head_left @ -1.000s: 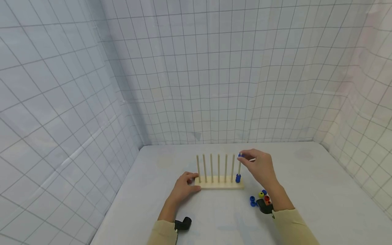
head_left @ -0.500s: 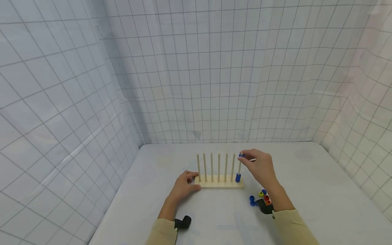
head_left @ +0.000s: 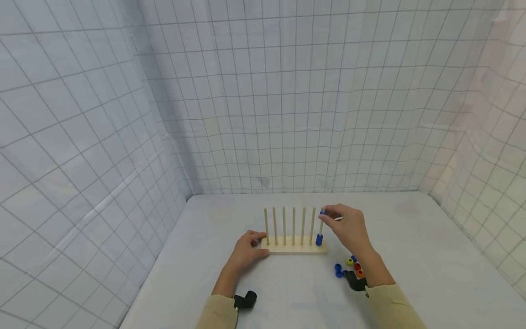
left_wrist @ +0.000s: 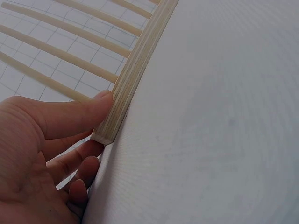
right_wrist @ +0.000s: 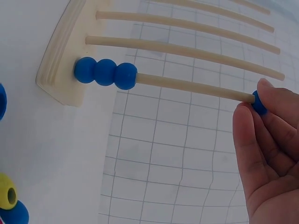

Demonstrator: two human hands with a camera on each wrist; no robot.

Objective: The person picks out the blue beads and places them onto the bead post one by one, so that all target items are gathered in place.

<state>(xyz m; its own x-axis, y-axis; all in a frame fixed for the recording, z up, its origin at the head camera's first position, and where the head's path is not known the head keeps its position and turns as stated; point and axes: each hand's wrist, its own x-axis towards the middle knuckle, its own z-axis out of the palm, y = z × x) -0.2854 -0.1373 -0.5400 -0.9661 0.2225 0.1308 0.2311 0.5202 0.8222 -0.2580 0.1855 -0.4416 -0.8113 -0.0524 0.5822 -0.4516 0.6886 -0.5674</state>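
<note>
A wooden peg rack with a row of upright dowels stands on the table. My left hand grips its left end; in the left wrist view the thumb presses the front edge of the base. At the top of the rightmost dowel, my right hand pinches a blue bead between thumb and fingers. The dowel's tip end meets this bead, which the fingers partly hide. Three blue beads sit stacked at the foot of the same dowel. The other dowels carry no beads.
Loose beads lie on the white table near my right wrist: blue ones, a yellow one, a red one and an orange one. Grid-patterned cloth hangs behind and at both sides.
My right hand has come down slightly with the blue bead, which now sits a little lower at the top of the rightmost dowel. My left hand keeps its hold on the rack.
</note>
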